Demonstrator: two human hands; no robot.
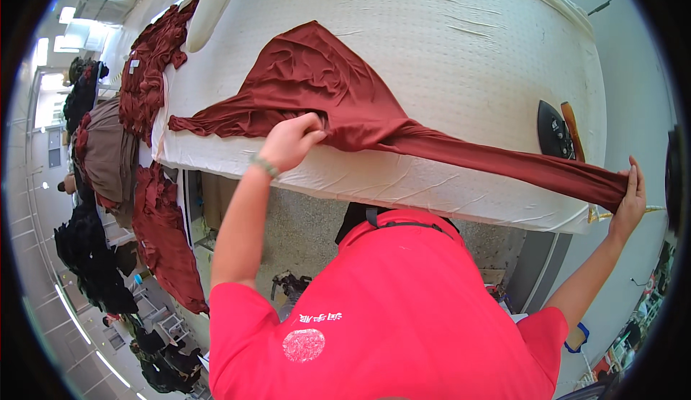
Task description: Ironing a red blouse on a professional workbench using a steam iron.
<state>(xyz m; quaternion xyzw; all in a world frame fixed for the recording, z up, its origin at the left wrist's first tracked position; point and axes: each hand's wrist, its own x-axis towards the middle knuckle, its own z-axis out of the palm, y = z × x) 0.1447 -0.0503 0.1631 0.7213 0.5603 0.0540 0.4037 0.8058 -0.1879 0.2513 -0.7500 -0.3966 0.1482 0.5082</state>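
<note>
Pink shirt (pixel 417 314) foremost; maroon garment (pixel 327 76) spreads beyond left hand (pixel 291 142), which pinches its edge; right hand (pixel 631 202) grips its narrow end

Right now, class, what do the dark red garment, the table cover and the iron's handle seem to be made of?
Dark red garment: soft, thin-looking fabric with faint sheen, shown by its draping folds. Table cover: matte off-white cloth, judging by its creases. Iron's handle: perhaps smooth wood, given its brown colour; plastic is possible too.
</note>
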